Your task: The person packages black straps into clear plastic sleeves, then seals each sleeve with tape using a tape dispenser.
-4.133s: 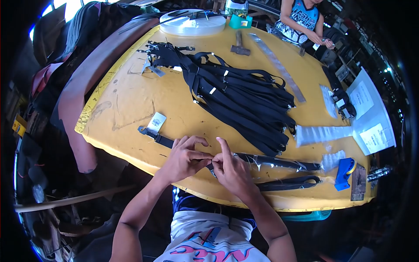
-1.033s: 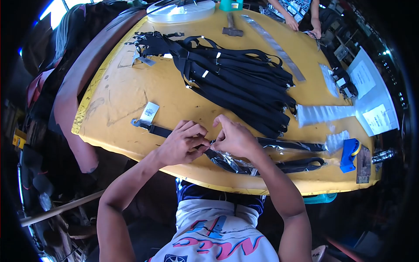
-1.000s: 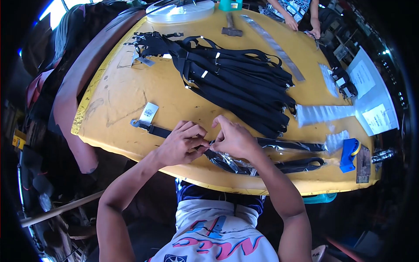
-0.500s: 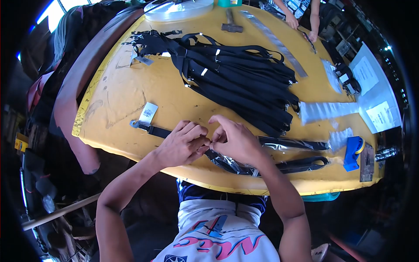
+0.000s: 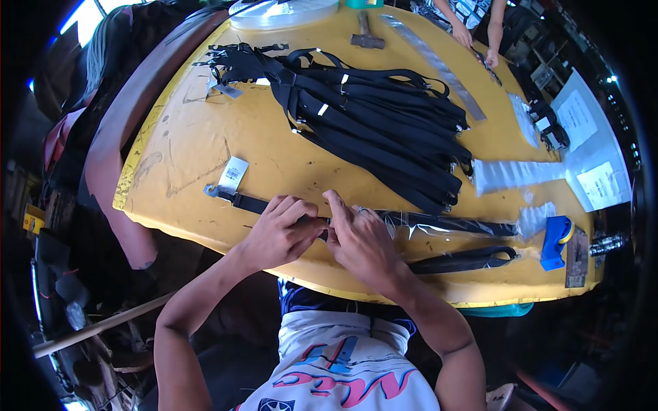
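A black strap with a metal end piece and a white tag lies along the near side of the table, running rightward under my hands. My left hand is closed over the strap, thumb and fingers pinched together. Close beside it, my right hand pinches at the same stretch, its fingertips almost touching the left ones. What exactly lies between the fingertips is hidden. To the right, a strap in a clear plastic sleeve extends from behind my right hand, and a looped black strap lies nearer me.
A large pile of black straps covers the middle of the yellow table. Behind it lie a hammer and a metal ruler. A blue tape dispenser stands right, below plastic bags. Another person's hands work at the far right.
My right hand has shifted slightly left and down, its fingers closing in from a more open curl. My left hand stays almost in place beside it.
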The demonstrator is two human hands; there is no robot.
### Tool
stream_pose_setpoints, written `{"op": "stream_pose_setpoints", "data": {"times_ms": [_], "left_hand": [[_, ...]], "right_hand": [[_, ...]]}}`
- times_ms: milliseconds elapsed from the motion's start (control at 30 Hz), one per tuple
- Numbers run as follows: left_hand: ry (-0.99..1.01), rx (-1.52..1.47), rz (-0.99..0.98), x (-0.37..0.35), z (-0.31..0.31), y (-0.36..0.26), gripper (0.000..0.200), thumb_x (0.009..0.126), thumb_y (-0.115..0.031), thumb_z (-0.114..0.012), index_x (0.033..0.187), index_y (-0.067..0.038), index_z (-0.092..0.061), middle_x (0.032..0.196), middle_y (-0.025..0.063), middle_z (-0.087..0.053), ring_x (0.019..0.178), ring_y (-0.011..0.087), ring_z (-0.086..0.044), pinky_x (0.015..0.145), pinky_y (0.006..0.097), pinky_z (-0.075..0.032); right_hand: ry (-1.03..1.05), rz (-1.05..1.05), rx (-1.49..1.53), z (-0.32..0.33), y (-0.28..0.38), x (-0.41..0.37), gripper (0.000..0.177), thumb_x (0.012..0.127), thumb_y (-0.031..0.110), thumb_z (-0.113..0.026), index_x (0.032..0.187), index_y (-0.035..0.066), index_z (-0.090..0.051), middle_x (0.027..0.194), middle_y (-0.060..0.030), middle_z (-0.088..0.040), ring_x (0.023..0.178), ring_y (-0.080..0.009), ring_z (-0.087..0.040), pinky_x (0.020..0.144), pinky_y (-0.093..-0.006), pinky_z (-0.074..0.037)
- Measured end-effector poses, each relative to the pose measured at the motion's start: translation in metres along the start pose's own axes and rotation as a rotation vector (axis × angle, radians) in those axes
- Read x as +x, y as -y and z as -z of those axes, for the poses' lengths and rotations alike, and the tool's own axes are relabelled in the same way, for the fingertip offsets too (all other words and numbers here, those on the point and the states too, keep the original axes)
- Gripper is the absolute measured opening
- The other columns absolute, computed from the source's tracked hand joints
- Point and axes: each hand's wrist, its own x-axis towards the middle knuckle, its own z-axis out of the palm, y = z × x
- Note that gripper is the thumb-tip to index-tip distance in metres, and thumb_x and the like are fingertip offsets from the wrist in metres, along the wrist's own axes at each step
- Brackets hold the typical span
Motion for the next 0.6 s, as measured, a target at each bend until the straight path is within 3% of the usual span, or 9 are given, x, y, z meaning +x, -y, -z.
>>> {"op": "stream_pose_setpoints", "data": {"times_ms": [233,300,600], "left_hand": [[-0.041,0.091,-0.008,-0.019,0.006,-0.014,0.035,0.08,-0.014,-0.082,0.115,-0.017,-0.083,0.115,0.0024,-0.062,0.104,0.023,-0.061,0.092,0.0408,-0.047],[0.001,0.146,-0.028,-0.022,0.003,-0.016,0.034,0.083,-0.02,-0.08,0.117,-0.021,-0.083,0.118,0.0014,-0.063,0.106,0.0221,-0.061,0.094,0.0406,-0.047],[0.032,0.151,0.042,-0.022,0.005,-0.017,0.033,0.087,-0.024,-0.079,0.12,-0.023,-0.081,0.121,0.0004,-0.06,0.109,0.0197,-0.058,0.095,0.0406,-0.045]], "right_hand": [[0.038,0.049,0.014,-0.005,-0.006,0.001,0.077,0.09,0.01,-0.074,0.155,-0.01,-0.037,0.102,-0.0248,-0.071,0.093,-0.0385,-0.071,0.09,-0.0494,-0.055],[-0.119,0.083,0.044,-0.01,-0.007,0.0,0.065,0.085,-0.002,-0.069,0.146,-0.002,-0.046,0.086,-0.0158,-0.069,0.079,-0.0352,-0.07,0.082,-0.0501,-0.055],[-0.135,0.206,-0.089,-0.007,-0.008,-0.002,0.075,0.088,0.002,-0.073,0.156,-0.004,-0.041,0.081,-0.012,-0.066,0.074,-0.0302,-0.067,0.079,-0.0462,-0.054]]}}
